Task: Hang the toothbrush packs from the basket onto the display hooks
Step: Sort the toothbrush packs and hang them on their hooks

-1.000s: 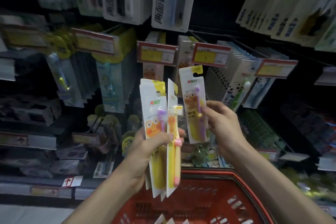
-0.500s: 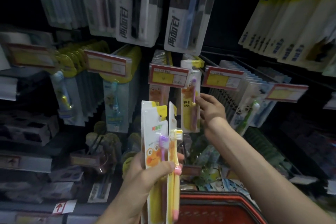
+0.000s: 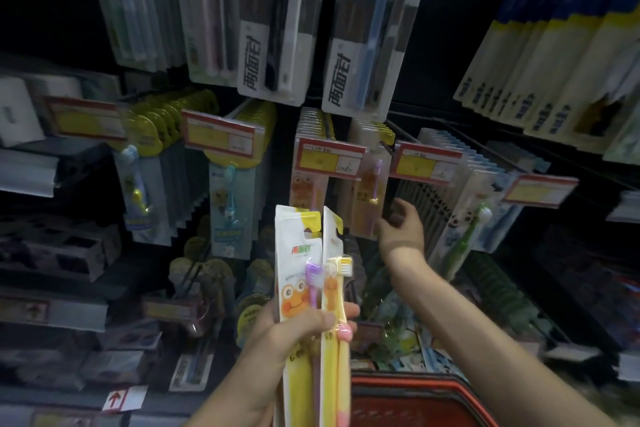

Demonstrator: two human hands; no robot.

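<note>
Now that the right hand (image 3: 401, 229) has let go, the purple-brush pack (image 3: 372, 191) it was lifting half a second ago hangs on its own from a hook (image 3: 385, 145). The hook is in the middle row of the display, between two red-and-yellow price tags (image 3: 330, 158). That hand has dropped just below and to the right of the pack's lower edge, fingers loosely spread and holding nothing. Motion blur hides whether a fingertip still brushes the card.

The left hand (image 3: 301, 326) still grips the remaining packs (image 3: 299, 267), thumb and fingers curled round their lower halves. They stand upright in a small fan, a purple brush in front and a yellow one beside it, with the hang-holes at the top. Their exact number cannot be told. Beneath both arms, the near rim of the red basket (image 3: 398, 388) shows; its contents are out of sight.

One pack looks placed, so the likely next step is for the right hand to take another from the left hand's fan.
</note>
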